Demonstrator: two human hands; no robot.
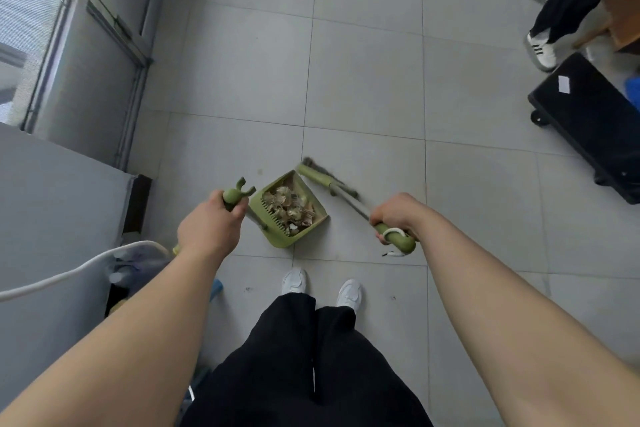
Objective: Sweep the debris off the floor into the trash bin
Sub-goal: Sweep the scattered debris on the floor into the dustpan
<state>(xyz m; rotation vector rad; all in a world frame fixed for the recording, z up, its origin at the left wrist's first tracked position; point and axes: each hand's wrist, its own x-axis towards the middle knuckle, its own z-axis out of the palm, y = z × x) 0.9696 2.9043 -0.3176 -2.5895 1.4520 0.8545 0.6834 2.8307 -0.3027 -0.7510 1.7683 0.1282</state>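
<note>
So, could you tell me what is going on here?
A person is sweeping a tiled floor. The left hand grips the upright handle of the green dustpan; the right hand grips the broom by its handle. The bristles sit on the tiles beside the pan's open edge. Crumpled debris already lies in the dustpan, not yet emptied.

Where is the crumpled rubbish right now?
In the head view the rubbish lies inside the green dustpan on the floor, centre frame, between the left hand and the broom head.
</note>
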